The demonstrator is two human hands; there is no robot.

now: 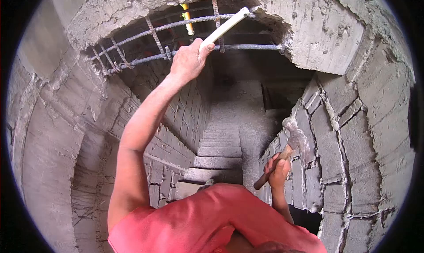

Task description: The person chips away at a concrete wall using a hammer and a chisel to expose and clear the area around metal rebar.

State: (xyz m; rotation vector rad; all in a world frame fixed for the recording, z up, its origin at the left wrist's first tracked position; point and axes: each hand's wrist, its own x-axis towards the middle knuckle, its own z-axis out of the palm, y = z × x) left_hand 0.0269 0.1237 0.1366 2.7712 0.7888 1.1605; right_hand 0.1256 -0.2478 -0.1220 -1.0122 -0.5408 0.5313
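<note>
My left hand (190,60) is raised in front of the broken opening in the concrete beam, its fingers wrapped round a white plastic pipe (226,27). The pipe slants up to the right across the bars, its far end near the broken edge. Behind it run exposed ribbed rebars (172,26), with thinner cross ties. Low on the right, my right hand (277,168) grips a hammer (297,140) by its wooden handle. The dusty grey hammer head points up, close in front of the block wall (327,164).
A yellow and white pipe (187,19) hangs behind the rebars. Below me, concrete stairs (219,151) descend between rough block walls to a dusty floor (238,98). The concrete beam (318,36) has jagged broken edges. A dark gap shows low in the right wall.
</note>
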